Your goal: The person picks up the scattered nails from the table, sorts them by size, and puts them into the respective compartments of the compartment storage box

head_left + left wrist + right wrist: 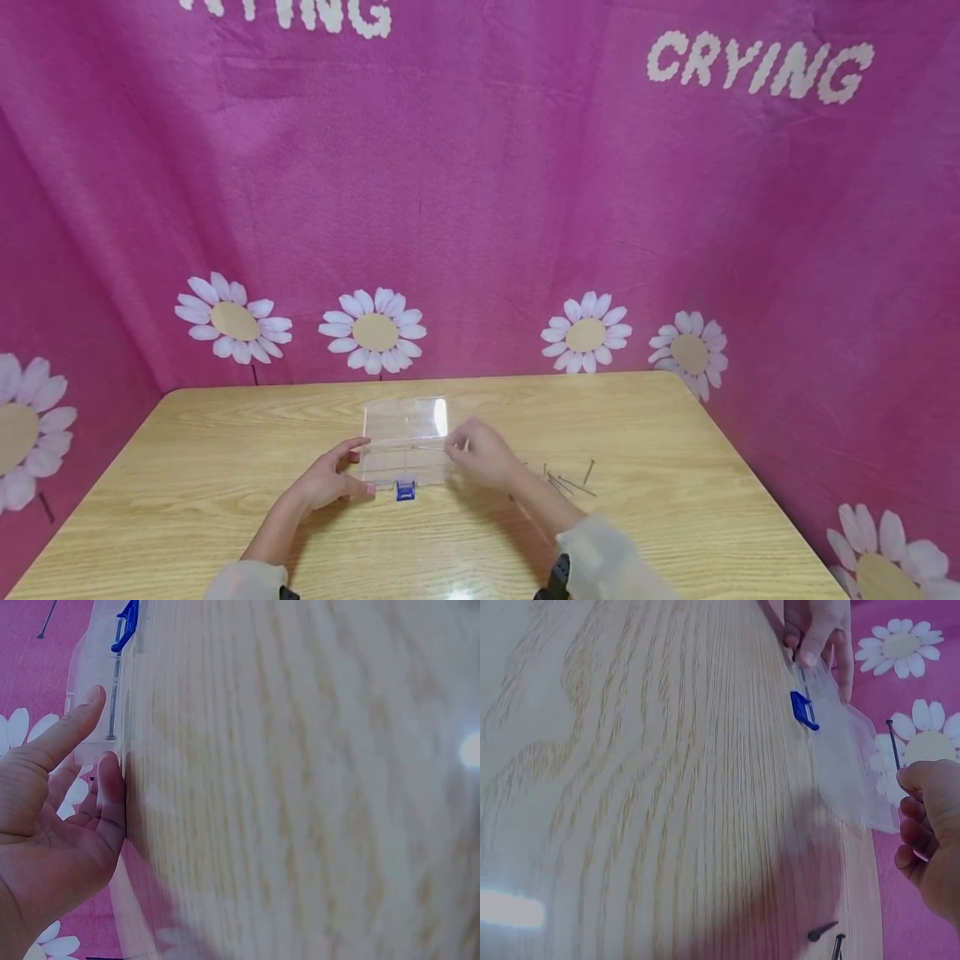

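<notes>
A clear plastic box (387, 473) lies on the table, its transparent lid (405, 418) tipped back and a blue latch (406, 491) at its front. My left hand (328, 480) holds the box's left end, thumb at the front corner and forefinger toward the back. Between right thumb and fingers, my right hand (486, 457) pinches a thin metal nail (894, 744), which points leftward over the box in the head view. Another nail (113, 709) lies inside along the front wall, seen in the left wrist view.
Several loose nails (572, 483) are scattered on the wooden table (675, 517) to the right of the box, beside my right forearm. A pink curtain (480, 208) with white daisies hangs behind the table and along both sides.
</notes>
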{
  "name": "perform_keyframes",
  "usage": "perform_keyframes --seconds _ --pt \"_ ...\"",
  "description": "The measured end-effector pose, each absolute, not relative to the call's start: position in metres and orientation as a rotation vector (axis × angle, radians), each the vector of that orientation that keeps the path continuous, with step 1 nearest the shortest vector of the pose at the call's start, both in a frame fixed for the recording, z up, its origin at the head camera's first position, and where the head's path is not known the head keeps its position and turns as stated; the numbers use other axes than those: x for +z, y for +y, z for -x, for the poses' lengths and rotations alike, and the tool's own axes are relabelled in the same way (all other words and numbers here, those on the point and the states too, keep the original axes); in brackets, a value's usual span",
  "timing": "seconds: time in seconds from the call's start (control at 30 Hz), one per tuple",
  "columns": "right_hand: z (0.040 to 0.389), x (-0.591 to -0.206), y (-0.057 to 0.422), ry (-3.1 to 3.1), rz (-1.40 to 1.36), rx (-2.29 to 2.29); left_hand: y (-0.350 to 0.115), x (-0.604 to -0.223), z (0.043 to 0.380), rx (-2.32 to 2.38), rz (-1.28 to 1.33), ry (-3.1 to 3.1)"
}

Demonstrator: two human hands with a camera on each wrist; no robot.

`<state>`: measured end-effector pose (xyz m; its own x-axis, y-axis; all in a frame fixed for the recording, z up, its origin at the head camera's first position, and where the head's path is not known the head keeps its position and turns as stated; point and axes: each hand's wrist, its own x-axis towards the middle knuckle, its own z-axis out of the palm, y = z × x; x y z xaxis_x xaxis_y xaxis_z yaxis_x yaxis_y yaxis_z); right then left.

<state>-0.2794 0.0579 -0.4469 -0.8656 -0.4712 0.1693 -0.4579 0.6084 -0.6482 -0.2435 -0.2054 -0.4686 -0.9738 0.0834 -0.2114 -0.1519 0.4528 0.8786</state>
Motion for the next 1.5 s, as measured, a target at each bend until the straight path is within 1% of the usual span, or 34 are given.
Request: perform_keyframes --seconds 0.53,0.9,1.13,1.5 --pt "0.272 -0.446 0.028 2.828 0.959 -1.009 -0.207 -0.472 0.244 1.55 0.065 2.465" --pt "0.268 -0.453 0.013 2.816 0.89 -0.982 -0.206 -0.472 0.244 1.555 0.031 2.477" --pt "0.268 -0.456 0.005 2.864 0.919 -0.953 -0.207 -0.471 0.243 1.571 0.026 2.468" --pt "0.267 -0.461 -0.006 2.882 0.887 -0.924 -0.208 -0.472 0.244 1.588 0.023 2.453"
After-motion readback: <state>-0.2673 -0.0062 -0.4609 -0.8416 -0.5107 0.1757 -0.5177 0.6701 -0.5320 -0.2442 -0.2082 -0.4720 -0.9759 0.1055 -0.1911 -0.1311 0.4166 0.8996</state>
